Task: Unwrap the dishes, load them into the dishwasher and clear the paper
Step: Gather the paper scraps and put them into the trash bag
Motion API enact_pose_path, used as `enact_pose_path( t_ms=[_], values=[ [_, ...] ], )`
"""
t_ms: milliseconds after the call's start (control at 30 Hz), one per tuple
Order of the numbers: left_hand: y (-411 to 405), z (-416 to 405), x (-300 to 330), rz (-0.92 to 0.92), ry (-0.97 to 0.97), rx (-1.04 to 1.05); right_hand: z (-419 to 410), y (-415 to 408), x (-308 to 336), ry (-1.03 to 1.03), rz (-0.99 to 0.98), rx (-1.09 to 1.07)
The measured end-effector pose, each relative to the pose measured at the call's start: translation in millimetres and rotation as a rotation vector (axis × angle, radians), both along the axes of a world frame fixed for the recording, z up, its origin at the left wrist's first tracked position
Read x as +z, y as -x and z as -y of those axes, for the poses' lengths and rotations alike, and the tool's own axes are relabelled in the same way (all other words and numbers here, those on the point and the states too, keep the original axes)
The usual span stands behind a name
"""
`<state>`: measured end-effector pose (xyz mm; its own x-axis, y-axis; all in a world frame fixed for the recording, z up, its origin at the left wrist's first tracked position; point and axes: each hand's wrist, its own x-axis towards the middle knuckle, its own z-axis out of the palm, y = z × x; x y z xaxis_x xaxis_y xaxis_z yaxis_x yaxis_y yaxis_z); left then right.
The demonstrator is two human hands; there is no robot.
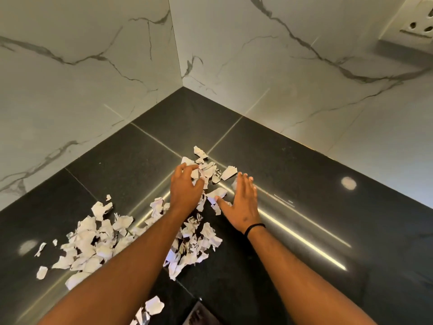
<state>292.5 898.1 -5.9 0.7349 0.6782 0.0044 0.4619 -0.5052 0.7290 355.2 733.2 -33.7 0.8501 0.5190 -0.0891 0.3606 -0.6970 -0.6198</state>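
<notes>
Torn scraps of newspaper lie scattered over a black stone counter (304,184). A far cluster of scraps (212,168) sits near the corner, a big heap (93,240) lies at the left, and another heap (194,245) lies between my forearms. My left hand (185,186) hovers palm down over the far cluster with its fingers curled like a claw, touching the scraps. My right hand (243,202) rests edge-on on the counter, fingers straight, just right of the same scraps. No dishes are in view.
White marble walls meet in a corner (182,83) behind the counter. A wall socket (419,22) is at the top right. More scraps (153,306) and a dark printed object (199,315) lie at the near edge.
</notes>
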Motion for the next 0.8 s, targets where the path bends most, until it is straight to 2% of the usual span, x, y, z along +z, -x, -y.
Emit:
enact_pose_path(
  t_ms=[233, 367, 500, 600, 800],
  values=[
    [-44, -31, -4, -0.127, 0.022, -0.037, -47, -24, 3, 0.099, 0.023, 0.275],
    [-69, -41, -2, -0.182, -0.001, -0.110, -46, -24, -1, 0.074, 0.055, 0.376],
    [-79, -40, -3, -0.264, -0.133, -0.255, -41, -23, -5, 0.066, 0.107, 0.389],
    [-74, -31, -6, -0.209, -0.136, -0.307, -43, -20, -5, 0.082, 0.155, 0.358],
    [-49, -14, -14, -0.056, 0.068, -0.183, -45, -17, -2, 0.127, 0.176, 0.359]
  ],
)
